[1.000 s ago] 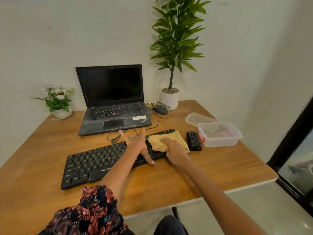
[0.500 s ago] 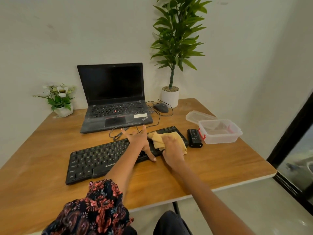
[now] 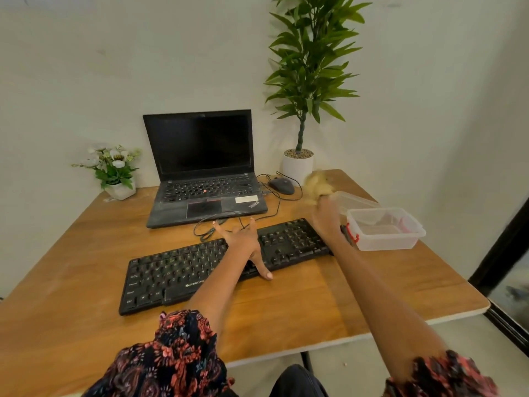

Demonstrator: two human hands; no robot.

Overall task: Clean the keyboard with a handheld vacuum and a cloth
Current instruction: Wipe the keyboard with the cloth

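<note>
Wooden desk (image 3: pixel 86 282): left hand (image 3: pixel 243 242), fingers spread, braces keyboard (image 3: pixel 292 242); right hand (image 3: pixel 325 213) grips bunched cloth (image 3: pixel 316 184) aloft. Wiping step; next, probably lower cloth onto keys.

A wooden table (image 3: pixel 286 310) with a pale rim carries a black full-size keyboard (image 3: pixel 183 273) near its front and an open black laptop (image 3: pixel 204 181) behind it. At the back stand a small white pot of white flowers (image 3: pixel 114 173), a tall green plant in a white pot (image 3: pixel 297 164) and a dark corded mouse (image 3: pixel 282 186). On the right sit a clear plastic box with red clips (image 3: pixel 385 229) and its clear lid (image 3: pixel 353 200) just behind it.
</note>
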